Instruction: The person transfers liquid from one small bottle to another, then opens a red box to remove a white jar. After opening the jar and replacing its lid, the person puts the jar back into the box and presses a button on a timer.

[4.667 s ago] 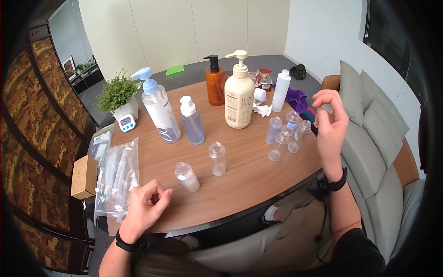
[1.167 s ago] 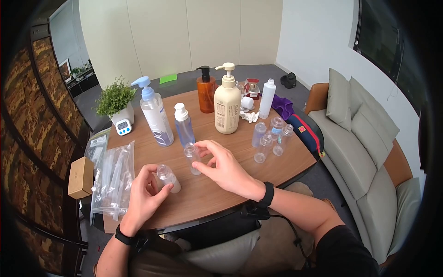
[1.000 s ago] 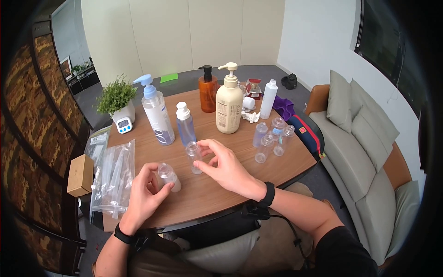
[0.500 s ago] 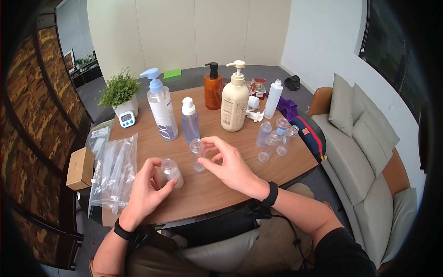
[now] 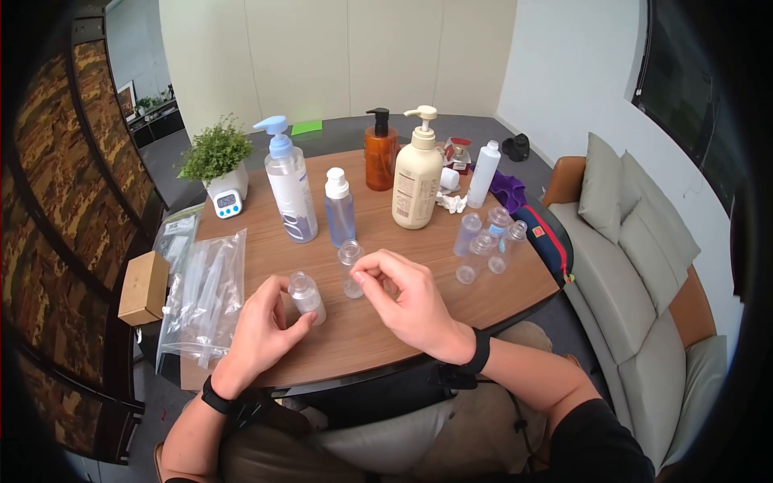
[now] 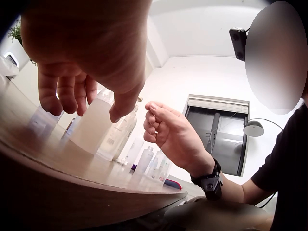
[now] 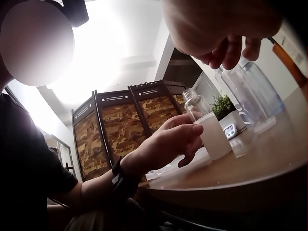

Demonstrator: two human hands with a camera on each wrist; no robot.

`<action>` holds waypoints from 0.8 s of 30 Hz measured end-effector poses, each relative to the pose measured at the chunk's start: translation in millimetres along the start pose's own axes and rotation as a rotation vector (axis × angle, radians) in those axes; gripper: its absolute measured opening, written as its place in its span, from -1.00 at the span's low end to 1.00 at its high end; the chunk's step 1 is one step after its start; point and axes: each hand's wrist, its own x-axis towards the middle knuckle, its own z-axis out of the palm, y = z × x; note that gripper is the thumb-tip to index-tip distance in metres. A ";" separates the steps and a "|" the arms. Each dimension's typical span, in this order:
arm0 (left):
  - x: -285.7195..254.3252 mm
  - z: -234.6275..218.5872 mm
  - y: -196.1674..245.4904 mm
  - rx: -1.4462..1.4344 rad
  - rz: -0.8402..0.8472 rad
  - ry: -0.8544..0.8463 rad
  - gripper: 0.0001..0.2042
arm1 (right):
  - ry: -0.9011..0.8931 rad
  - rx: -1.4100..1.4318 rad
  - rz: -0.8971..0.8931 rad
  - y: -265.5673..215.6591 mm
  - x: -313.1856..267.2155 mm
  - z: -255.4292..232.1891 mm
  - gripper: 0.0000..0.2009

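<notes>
My left hand (image 5: 264, 328) is curled beside a small clear bottle (image 5: 307, 299) without a cap, its thumb and fingers on either side. Cloudy whitish liquid fills much of this bottle, as the right wrist view shows. My right hand (image 5: 409, 304) has its thumb and fingertips drawn together, with nothing seen between them. Just left of those fingertips stands a second small uncapped bottle (image 5: 351, 270), partly overlapped by the hand in the head view. Both bottles stand on the wooden table (image 5: 386, 342).
Behind stand a blue-topped pump bottle (image 5: 291, 197), a blue foam bottle (image 5: 340, 211), an amber pump bottle (image 5: 380, 161) and a cream pump bottle (image 5: 417, 185). Several small empty bottles (image 5: 477, 256) stand right. Left are plastic bags (image 5: 211, 294), a cardboard box (image 5: 145, 287) and a timer (image 5: 228, 204).
First apart from the bottles, both hands moved in to them. Since half a second ago, my right hand has let go of the second bottle and closed its fingertips together. The left stays put.
</notes>
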 end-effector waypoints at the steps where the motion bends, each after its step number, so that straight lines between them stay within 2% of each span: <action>1: 0.0 0.5 0.2 0.000 0.000 -0.002 -0.57 | -0.002 0.011 -0.026 0.4 -0.6 1.4 -0.93; 2: 0.1 0.8 0.4 0.000 0.015 0.011 -0.56 | -0.002 0.011 -0.026 0.3 -1.7 0.9 -0.93; 4: -0.8 1.1 2.1 0.000 0.031 0.025 -0.55 | -0.116 -0.032 -0.023 -0.9 -3.9 0.2 -0.79; 8: -7.0 2.0 14.4 -0.033 0.123 0.018 -0.56 | -0.150 -0.007 -0.025 -14.7 -10.6 11.1 -0.66; 10: -10.4 4.0 19.0 -0.064 0.167 0.005 -0.56 | -0.159 0.073 -0.025 -13.4 -14.7 17.2 -0.53; 14: -12.2 9.9 22.1 -0.087 0.211 -0.009 -0.59 | -0.209 0.112 0.005 -8.9 -17.0 19.3 -0.56; 19: -7.7 12.7 28.4 -0.093 0.229 0.000 -0.59 | -0.171 0.094 -0.031 -9.6 -13.6 13.4 -0.57; 24: -8.4 19.8 29.4 -0.163 0.132 -0.032 -0.58 | -0.158 0.092 -0.053 -6.4 -14.2 5.9 -0.57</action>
